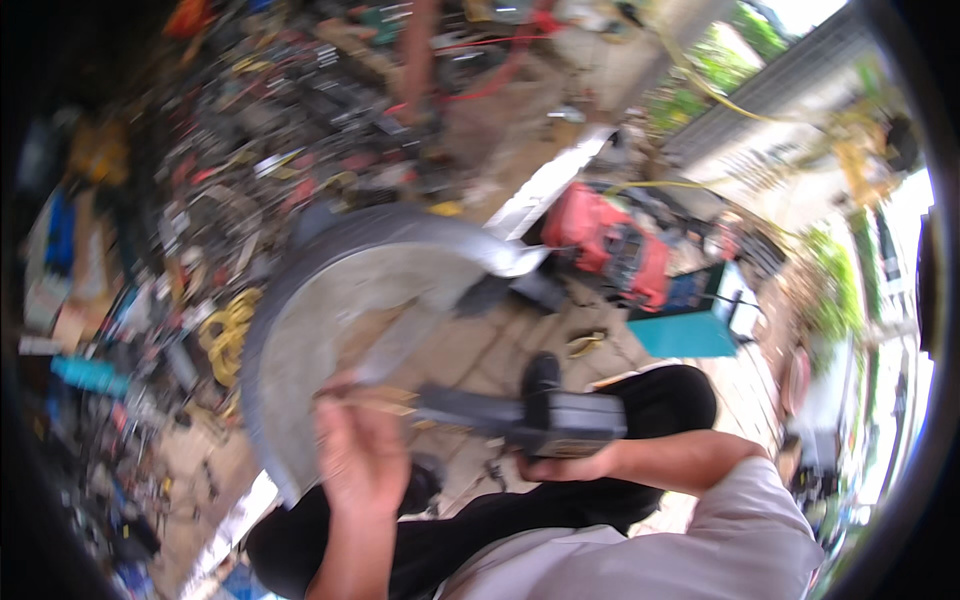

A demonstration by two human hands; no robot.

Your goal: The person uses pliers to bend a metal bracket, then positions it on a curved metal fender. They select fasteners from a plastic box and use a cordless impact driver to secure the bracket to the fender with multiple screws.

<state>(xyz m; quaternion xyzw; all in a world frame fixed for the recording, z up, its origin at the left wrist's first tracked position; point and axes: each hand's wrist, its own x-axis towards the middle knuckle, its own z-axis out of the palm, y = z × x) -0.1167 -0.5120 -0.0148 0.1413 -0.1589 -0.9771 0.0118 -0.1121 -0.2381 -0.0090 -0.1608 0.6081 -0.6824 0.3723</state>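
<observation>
My right hand is closed under the blocky end of a dark grey tool-like part. Its narrower arm points left, toward my other hand, and a black upright piece sticks up from it. My left hand has its fingers drawn together by the tip of that arm. Thin yellowish strands show at those fingertips, but blur hides what exactly they pinch. Just beyond the left hand stands a large curved guard-like piece, with a dark rim and a pale grey inner face.
Blurred scrap and tools cover the ground far and left, with a coil of yellow hose or cord among them. A red machine and a teal box stand to the right. My black-trousered knee is close to the right forearm.
</observation>
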